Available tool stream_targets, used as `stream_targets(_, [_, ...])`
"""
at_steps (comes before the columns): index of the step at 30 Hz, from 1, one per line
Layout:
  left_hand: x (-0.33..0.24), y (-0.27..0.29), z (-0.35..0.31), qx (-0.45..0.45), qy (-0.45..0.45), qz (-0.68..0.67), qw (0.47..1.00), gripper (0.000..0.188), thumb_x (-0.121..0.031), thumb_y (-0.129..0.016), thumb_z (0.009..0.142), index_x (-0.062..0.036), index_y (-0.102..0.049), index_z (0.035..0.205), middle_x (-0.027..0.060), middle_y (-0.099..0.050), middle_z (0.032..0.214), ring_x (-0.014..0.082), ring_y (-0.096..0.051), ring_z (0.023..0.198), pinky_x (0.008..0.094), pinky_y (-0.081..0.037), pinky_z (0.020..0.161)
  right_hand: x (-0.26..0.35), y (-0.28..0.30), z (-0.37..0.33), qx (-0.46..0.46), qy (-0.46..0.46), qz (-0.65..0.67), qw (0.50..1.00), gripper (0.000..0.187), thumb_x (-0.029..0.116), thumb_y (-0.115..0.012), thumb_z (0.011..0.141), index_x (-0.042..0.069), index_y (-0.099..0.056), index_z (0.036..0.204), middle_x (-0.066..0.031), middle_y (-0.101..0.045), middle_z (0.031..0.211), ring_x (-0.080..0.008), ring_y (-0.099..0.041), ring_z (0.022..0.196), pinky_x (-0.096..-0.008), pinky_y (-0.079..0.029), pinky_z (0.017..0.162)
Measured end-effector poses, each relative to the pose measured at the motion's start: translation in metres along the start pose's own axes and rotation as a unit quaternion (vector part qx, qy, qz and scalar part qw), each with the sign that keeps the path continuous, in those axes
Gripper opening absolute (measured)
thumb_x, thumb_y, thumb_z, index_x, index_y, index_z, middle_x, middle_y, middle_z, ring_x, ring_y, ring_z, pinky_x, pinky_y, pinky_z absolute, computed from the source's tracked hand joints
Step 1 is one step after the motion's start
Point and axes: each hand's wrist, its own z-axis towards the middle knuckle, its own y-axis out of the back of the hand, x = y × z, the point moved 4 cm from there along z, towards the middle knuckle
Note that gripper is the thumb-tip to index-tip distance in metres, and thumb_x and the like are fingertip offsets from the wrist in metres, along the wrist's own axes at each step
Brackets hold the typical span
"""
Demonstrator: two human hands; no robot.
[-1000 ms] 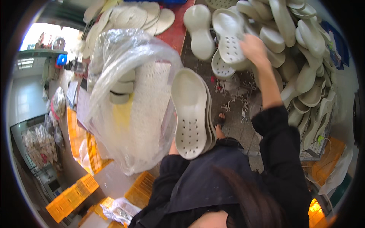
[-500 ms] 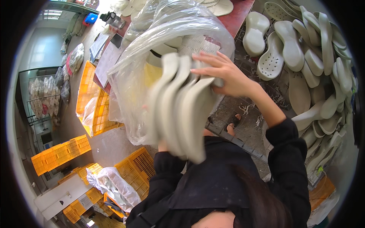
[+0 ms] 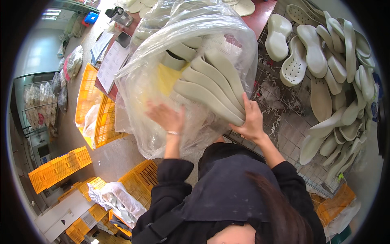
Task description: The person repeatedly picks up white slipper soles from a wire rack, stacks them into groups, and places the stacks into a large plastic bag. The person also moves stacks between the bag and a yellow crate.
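My right hand [image 3: 250,122] grips the near end of a stack of off-white shoe soles [image 3: 217,83], thumb below and fingers along the side. Several soles lie fanned against one another, their far ends over the mouth of a large clear plastic bag [image 3: 140,132]. To their left my left hand [image 3: 165,118] is open, somewhat blurred, with fingers stretched out over the bag's near left side and nothing in them. More pale soles [image 3: 174,61] lie inside the bag, beside something yellow [image 3: 164,79]. The plastic partly veils what lies deeper in.
On the right, many loose soles [image 3: 317,53] are piled on a wire mesh surface [image 3: 290,142]. Yellow-orange crates [image 3: 106,126] stand at the left and lower left. Papers [image 3: 113,67] and a dark-topped bottle [image 3: 120,17] lie on the red table [image 3: 262,16] or at its left edge.
The stack of soles has gone from upright in front of me to lying slanted over the bag. My right hand has come down to its near end; my left hand has come into view, empty.
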Motion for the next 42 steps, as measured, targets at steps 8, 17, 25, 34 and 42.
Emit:
stream_targets(8, [0.131, 0.05, 0.086, 0.049, 0.092, -0.073, 0.992, 0.055, 0.002, -0.06, 0.07, -0.0063, -0.058, 0.124, 0.0135, -0.063, 0.096, 0.0294, -0.063, 0.079, 0.0378, -0.051, 0.067, 0.089, 0.02, 0.046, 0.116, 0.115, 0.113, 0.98, 0.079, 0.029, -0.081, 0.056, 0.02, -0.054, 0.129, -0.0155, -0.05, 0.095, -0.0324, -0.054, 0.088, -0.0413, -0.046, 0.076])
stream_targets(17, [0.059, 0.11, 0.049, 0.205, 0.052, -0.199, 0.957, 0.051, 0.011, -0.055, 0.068, -0.0073, -0.064, 0.114, 0.0118, -0.054, 0.081, 0.0291, -0.056, 0.068, 0.0364, -0.046, 0.06, 0.086, -0.085, 0.103, 0.01, 0.111, 0.047, 0.993, 0.081, 0.028, -0.082, 0.053, 0.02, -0.056, 0.129, -0.0153, -0.048, 0.1, -0.0335, -0.05, 0.095, -0.0441, -0.04, 0.083])
stream_targets(25, [0.069, 0.092, 0.052, 0.419, 0.091, -0.091, 0.899, 0.044, -0.004, -0.066, 0.076, -0.0024, -0.058, 0.12, 0.0182, -0.062, 0.104, 0.035, -0.059, 0.092, 0.0404, -0.047, 0.083, 0.126, -0.118, 0.199, -0.055, 0.166, -0.049, 0.983, 0.072, 0.037, -0.082, 0.058, 0.003, -0.058, 0.117, -0.0226, -0.05, 0.119, -0.0386, -0.046, 0.115, -0.05, -0.036, 0.098])
stream_targets(34, [-0.186, 0.031, 0.085, 0.522, -0.077, -0.56, 0.638, 0.035, -0.008, -0.069, 0.082, -0.0015, -0.061, 0.116, 0.0154, -0.06, 0.117, 0.0275, -0.058, 0.108, 0.0339, -0.049, 0.084, -0.187, 0.077, 0.193, -0.203, -0.15, -0.28, 0.926, 0.096, 0.044, -0.077, 0.069, 0.002, -0.032, 0.143, -0.036, -0.034, 0.136, -0.0464, -0.042, 0.119, -0.0489, -0.033, 0.103])
stream_targets(42, [-0.304, -0.135, 0.04, 0.493, 0.356, -0.79, 0.081, 0.077, -0.064, -0.044, 0.09, -0.0014, -0.045, 0.135, 0.0156, -0.056, 0.129, 0.0318, -0.054, 0.118, 0.0489, -0.041, 0.104, -0.159, 0.151, 0.086, -0.125, -0.141, 0.077, 0.979, 0.068, 0.056, -0.055, 0.085, 0.001, -0.056, 0.125, -0.0294, -0.049, 0.125, -0.0407, -0.045, 0.12, -0.0443, -0.033, 0.105])
